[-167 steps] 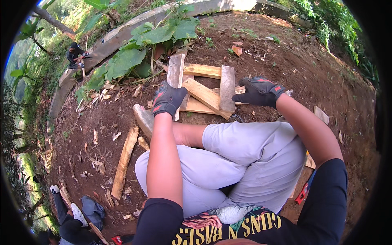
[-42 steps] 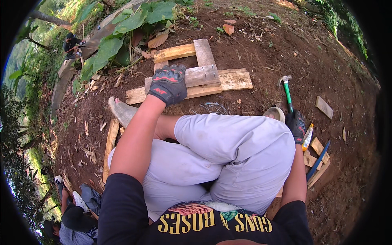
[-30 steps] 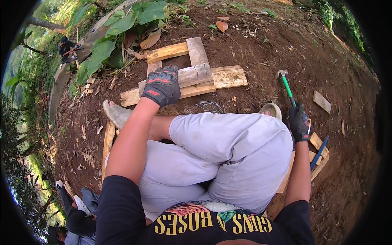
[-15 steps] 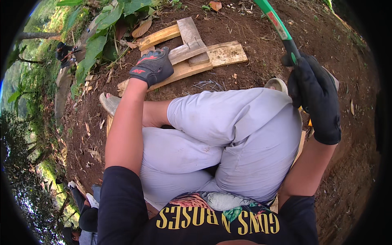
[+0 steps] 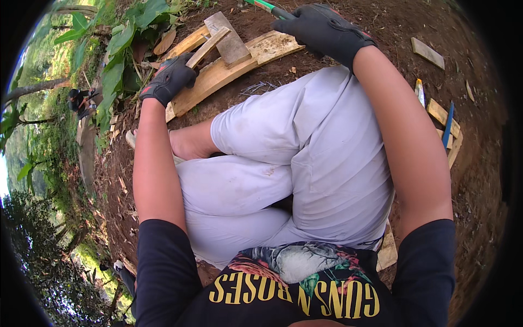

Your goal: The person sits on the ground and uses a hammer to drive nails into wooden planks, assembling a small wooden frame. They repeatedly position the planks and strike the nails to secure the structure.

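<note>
My left hand (image 5: 173, 79), in a black glove, is closed round the near end of a short wooden strip (image 5: 210, 46). The strip lies tilted across a grey-brown board (image 5: 226, 41) and longer pale planks (image 5: 218, 82) on the soil. My right hand (image 5: 327, 30), also gloved, grips a hammer by its green and black handle (image 5: 261, 5). The hammer reaches left above the planks, and its head is mostly cut off by the top edge. Loose nails (image 5: 259, 87) lie between the planks and my leg.
At the right lie a loose wood block (image 5: 427, 53), wood offcuts (image 5: 437, 113), a thin blue strip-like thing (image 5: 448, 125) and an orange-tipped object (image 5: 419, 90). Broad green leaves (image 5: 117, 60) hang at the upper left. Another person (image 5: 81, 102) is farther off at the left.
My right hand has swung left and forward with the hammer, from beside my knee to the planks. The wooden strip in my left hand has turned and tilts more steeply.
</note>
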`<state>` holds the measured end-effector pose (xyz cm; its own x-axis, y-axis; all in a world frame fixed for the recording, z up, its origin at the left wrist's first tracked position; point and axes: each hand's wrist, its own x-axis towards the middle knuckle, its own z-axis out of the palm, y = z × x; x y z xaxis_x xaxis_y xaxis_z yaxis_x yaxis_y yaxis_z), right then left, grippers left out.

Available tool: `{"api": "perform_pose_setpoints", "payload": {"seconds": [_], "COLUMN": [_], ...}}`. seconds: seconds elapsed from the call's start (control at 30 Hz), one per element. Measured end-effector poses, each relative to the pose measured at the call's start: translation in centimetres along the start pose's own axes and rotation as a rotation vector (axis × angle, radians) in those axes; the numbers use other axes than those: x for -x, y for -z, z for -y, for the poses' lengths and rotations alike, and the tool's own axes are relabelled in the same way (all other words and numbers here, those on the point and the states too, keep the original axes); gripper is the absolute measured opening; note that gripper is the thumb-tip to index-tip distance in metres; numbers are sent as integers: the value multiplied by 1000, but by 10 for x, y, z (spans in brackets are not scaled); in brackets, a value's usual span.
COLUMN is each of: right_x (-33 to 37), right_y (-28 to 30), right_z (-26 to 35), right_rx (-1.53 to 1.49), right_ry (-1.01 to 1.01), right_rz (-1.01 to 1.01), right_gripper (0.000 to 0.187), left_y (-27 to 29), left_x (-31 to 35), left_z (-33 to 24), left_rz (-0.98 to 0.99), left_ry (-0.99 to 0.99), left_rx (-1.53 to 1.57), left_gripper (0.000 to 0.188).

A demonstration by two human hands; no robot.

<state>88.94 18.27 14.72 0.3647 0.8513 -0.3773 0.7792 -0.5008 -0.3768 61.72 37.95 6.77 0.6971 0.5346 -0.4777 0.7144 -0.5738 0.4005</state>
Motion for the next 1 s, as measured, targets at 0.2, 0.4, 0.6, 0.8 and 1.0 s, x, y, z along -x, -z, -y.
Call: {"api": "perform_pose_setpoints", "payload": {"seconds": [0.2,0.4,0.6,0.8,1.0], "right_x": [-31,-33,-29,-30,21], "right_y": [-22,-22,-12,-11,16], "right_z": [0,-7,2,5,2], "right_rx": [49,13,-30,-76,-27], "right_ry": [-38,-39,-73,-75,155], "right_rz": [25,-12,34,93,-6], "right_gripper": [59,63,59,59,44], "left_y": [-9,-27,-45,-47,-43], "left_x": [-1,6,7,5,8], "left_z": [-4,-20,-10,-12,-15], "left_rz": [-1,-56,-277,-301,-210], "left_ry": [-5,5,-52,-69,-3], "left_rx": [-133,-356,-420,-383,-334], "left_gripper": [58,49,41,41,37]}}
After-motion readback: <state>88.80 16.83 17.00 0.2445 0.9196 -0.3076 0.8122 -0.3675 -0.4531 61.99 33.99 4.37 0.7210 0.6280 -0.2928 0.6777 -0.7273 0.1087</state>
